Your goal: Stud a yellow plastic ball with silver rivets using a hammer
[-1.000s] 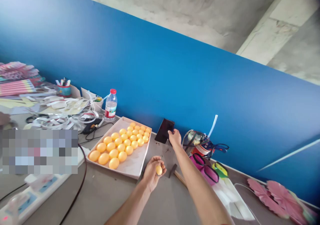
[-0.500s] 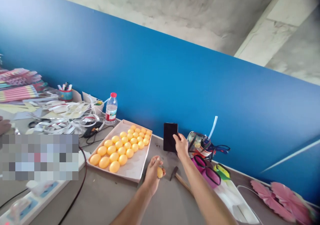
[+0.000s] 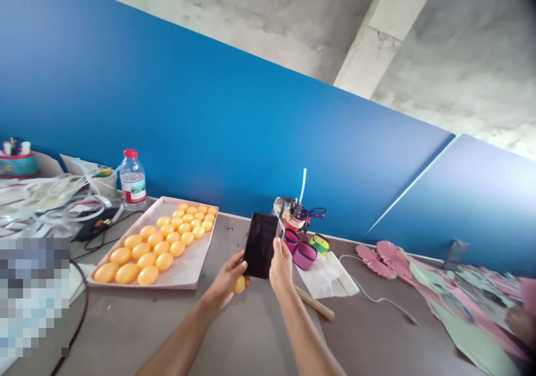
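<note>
A black phone [image 3: 260,245] stands upright above the grey table, its dark screen facing me. My right hand [image 3: 281,265] grips its right edge. My left hand [image 3: 228,278] touches the phone's lower left corner and keeps a small yellow ball [image 3: 239,284] in its curled fingers. Just left of the hands lies a shallow cardboard tray [image 3: 190,270] with several yellow balls [image 3: 154,243] in rows.
A wooden-handled hammer [image 3: 316,304] lies right of my right wrist. Behind it are a cup of tools [image 3: 291,214], coloured tape rolls [image 3: 305,255] and white paper [image 3: 324,273]. A water bottle [image 3: 132,178] stands behind the tray. Pink paper flowers [image 3: 383,256] lie at right, cables at left.
My right hand lifted the phone from the wall and brought it toward me. My left hand, still holding the ball, rose to meet it. The view has swung right.
</note>
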Demonstrator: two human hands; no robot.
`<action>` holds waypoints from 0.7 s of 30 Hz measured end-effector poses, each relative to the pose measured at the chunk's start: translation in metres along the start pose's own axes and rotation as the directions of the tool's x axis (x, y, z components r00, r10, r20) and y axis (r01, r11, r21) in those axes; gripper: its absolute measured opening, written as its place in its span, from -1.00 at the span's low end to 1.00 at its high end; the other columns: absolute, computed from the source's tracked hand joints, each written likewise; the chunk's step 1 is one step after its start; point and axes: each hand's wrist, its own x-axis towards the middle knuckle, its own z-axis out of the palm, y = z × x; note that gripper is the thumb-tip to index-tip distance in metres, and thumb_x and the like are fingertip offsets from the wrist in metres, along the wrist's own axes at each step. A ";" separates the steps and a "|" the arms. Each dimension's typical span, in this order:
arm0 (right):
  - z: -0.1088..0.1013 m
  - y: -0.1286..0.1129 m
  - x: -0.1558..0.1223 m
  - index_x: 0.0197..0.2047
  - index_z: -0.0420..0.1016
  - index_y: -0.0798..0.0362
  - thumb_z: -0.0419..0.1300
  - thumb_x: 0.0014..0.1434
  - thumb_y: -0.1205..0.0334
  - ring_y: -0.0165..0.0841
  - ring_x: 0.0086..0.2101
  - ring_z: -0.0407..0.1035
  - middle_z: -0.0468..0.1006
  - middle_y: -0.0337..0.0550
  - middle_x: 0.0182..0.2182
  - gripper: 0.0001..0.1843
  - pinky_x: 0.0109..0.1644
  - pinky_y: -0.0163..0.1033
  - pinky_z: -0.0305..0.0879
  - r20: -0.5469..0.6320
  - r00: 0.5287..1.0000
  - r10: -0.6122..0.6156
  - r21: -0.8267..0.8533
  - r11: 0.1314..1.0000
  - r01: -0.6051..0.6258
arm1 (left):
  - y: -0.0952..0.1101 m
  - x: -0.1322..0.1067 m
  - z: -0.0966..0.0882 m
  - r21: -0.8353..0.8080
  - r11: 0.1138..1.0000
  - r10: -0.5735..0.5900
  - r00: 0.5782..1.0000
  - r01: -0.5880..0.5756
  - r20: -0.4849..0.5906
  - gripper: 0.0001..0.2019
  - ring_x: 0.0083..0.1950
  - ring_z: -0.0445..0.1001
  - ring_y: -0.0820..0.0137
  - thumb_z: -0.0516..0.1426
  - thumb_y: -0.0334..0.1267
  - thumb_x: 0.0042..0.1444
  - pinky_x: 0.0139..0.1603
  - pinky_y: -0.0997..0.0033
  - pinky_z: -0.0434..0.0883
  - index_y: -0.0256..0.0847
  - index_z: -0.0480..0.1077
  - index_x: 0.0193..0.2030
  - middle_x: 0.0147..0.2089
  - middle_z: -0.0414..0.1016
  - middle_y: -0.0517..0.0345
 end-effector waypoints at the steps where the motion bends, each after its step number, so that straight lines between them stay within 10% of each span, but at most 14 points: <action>1: -0.002 -0.001 -0.003 -0.11 0.42 0.15 -0.03 0.12 -0.03 -0.24 -0.13 0.31 0.48 -0.01 -0.18 -0.53 -0.09 -0.18 0.23 -0.038 0.996 -0.084 -0.054 0.995 0.082 | 0.000 0.000 0.000 -0.012 1.000 -0.002 1.000 0.002 -0.004 -0.55 -0.60 0.32 0.55 0.21 -0.17 -0.08 -0.60 0.57 0.13 -0.23 0.34 -0.01 -0.41 0.40 0.13; 5: -0.006 0.005 -0.013 0.03 0.32 0.11 -0.07 0.18 0.06 -0.24 -0.06 0.26 0.39 0.04 -0.08 -0.56 -0.02 -0.10 0.19 -0.057 0.945 -0.323 -0.173 0.935 0.309 | 0.001 0.001 0.002 -0.045 0.999 -0.006 1.000 0.005 -0.024 -0.52 -0.60 0.32 0.55 0.19 -0.17 -0.05 -0.59 0.58 0.15 -0.26 0.29 0.03 -0.43 0.39 0.14; 21: -0.002 0.038 -0.011 0.09 0.30 0.06 0.02 0.11 0.16 -0.27 0.05 0.21 0.36 -0.07 0.05 -0.53 0.13 -0.11 0.09 0.149 0.987 -0.061 0.059 0.997 0.052 | -0.009 0.008 -0.007 0.016 0.999 -0.045 0.987 0.048 -0.151 -0.44 -0.60 0.35 0.55 0.20 -0.18 -0.05 -0.60 0.58 0.22 -0.22 0.21 0.12 -0.41 0.41 0.15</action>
